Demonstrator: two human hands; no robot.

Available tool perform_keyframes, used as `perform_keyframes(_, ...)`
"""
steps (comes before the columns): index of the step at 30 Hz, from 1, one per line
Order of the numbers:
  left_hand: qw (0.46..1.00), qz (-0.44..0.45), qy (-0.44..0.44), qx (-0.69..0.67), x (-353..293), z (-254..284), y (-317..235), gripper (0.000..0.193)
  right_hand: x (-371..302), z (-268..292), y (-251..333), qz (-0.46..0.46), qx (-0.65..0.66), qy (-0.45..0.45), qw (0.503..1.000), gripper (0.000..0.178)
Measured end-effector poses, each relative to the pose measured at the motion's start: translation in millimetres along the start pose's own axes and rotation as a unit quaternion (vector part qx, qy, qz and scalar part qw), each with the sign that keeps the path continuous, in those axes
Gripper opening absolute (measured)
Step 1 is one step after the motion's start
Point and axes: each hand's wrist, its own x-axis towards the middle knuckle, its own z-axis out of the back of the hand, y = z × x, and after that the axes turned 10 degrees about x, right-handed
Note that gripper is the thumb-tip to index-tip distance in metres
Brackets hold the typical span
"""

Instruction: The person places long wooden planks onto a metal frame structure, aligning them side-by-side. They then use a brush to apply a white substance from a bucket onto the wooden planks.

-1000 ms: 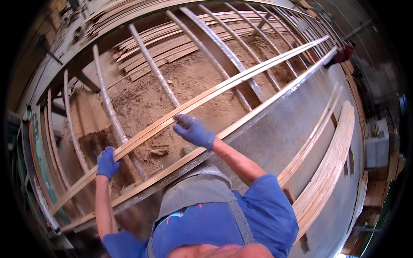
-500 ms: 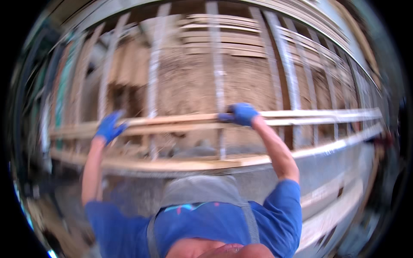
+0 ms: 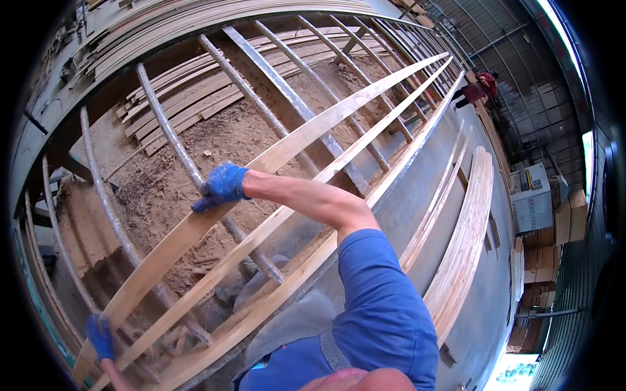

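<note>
A long, wide wooden board lies slantwise across a rack of metal bars, tilted with its broad face showing. My right hand, in a blue glove, is closed round this board near its middle. Toward the lower left end, my left hand, also gloved in blue, grips the same board; its fingers are partly hard to see. Beside the board, on my side, runs a narrower wooden strip, with my right forearm crossing above it. Another pale board lies along the rack's near edge.
Sawdust and stacked planks lie beneath the bars. More long boards rest on the grey floor to my right. A person in red stands at the far end. Cartons and a white box are at far right.
My view has swung to the right, and the rack now runs slantwise. The two boards have come apart, and the far one now shows its broad face. My right hand has shifted onto it.
</note>
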Motion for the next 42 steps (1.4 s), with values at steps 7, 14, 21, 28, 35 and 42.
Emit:
perform_keyframes(7, 0.994, -0.045, 0.066, 0.071, 31.8, -23.9, 53.2, 0.043, 31.3, 25.1, -12.0, 0.030, -0.012, -0.024, 0.999, 0.068)
perform_keyframes(14, 0.995, 0.049, 0.003, -0.087, 92.6, -22.2, 84.3, 0.037, 70.2, 85.1, -9.7, -0.051, -0.037, -0.080, 0.995, 0.048)
perform_keyframes(21, 0.966, -0.094, -0.168, -0.170, 193.7, 4.0, -135.4, 0.032, -19.6, 45.5, 62.1, 0.174, -0.060, -0.168, 0.969, 0.043)
perform_keyframes(28, 0.949, -0.304, -0.068, -0.042, -3.8, 60.5, -270.7, 0.056, -135.0, -87.4, -1.4, -0.034, -0.048, -0.093, 0.994, 0.051)
perform_keyframes(35, 0.988, -0.151, -0.009, -0.019, -86.7, 26.6, -201.7, 0.030, -167.6, -97.8, 22.3, 0.085, -0.006, -0.134, 0.987, 0.035)
perform_keyframes(42, 0.988, -0.112, -0.057, 0.088, -177.5, -10.9, -204.2, 0.017, -194.7, -127.6, 20.4, 0.089, -0.037, -0.142, 0.985, 0.039)
